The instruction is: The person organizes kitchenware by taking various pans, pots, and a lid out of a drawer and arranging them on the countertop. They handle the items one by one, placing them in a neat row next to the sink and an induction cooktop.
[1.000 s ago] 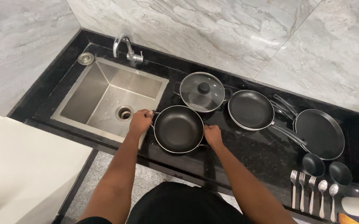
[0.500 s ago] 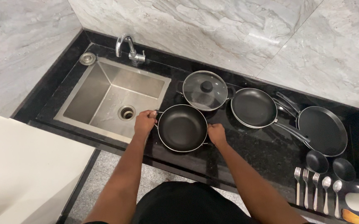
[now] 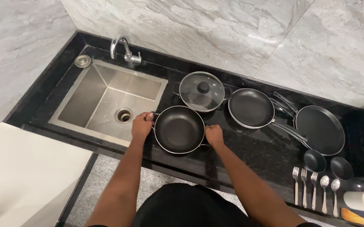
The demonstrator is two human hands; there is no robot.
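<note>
- Lidded pot (image 3: 201, 91) just behind wok at 12; frying pan (image 3: 251, 107) at 2; sink (image 3: 106, 101) at 9.
- Wok (image 3: 179, 129) sits between hands: left hand (image 3: 142, 126) and right hand (image 3: 214, 135) each curled around a side handle.

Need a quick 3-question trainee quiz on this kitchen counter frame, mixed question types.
1. True or false: both hands, left hand and right hand, grip the black round two-handled pan.
2. Which side of that pan is the steel sink on: A left, B right?
3. What covers the pot behind the pan?

Key:
1. True
2. A
3. A round glass lid with a black knob
</note>
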